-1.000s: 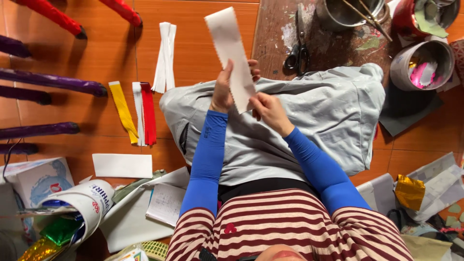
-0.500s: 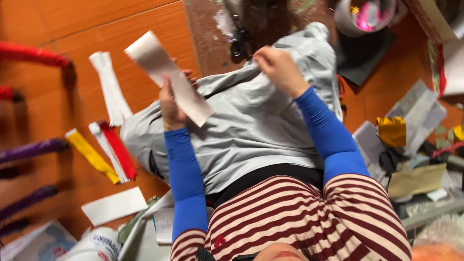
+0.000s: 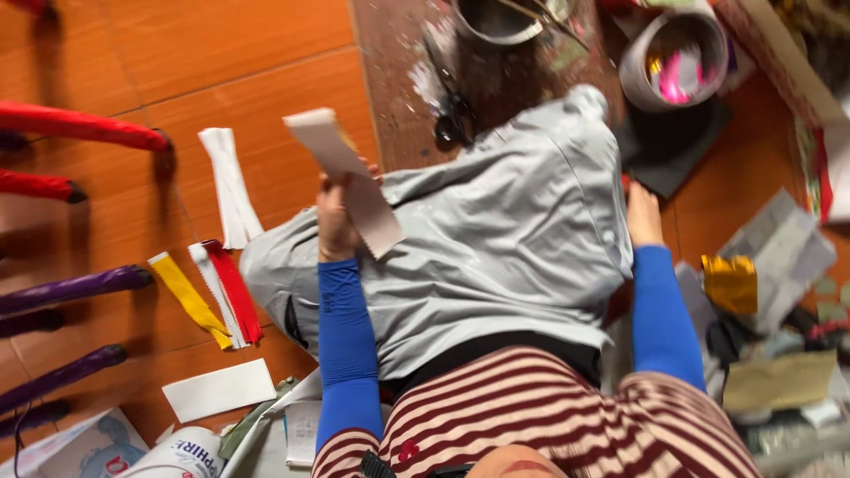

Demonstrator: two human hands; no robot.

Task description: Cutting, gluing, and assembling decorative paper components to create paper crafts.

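Left hand [image 3: 335, 217] gripping white paper strip [image 3: 343, 177]; right hand [image 3: 644, 215] reaching empty toward 3 o'clock. I'm noting finished-looking strips [image 3: 205, 296] lying at 9 o'clock.

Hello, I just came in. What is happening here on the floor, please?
A person sits on the orange tiled floor with a grey cloth over the lap. The left hand holds up a long white paper strip. The right hand rests at the cloth's edge, holding nothing visible. Yellow, white and red strips lie beside them, black scissors ahead.
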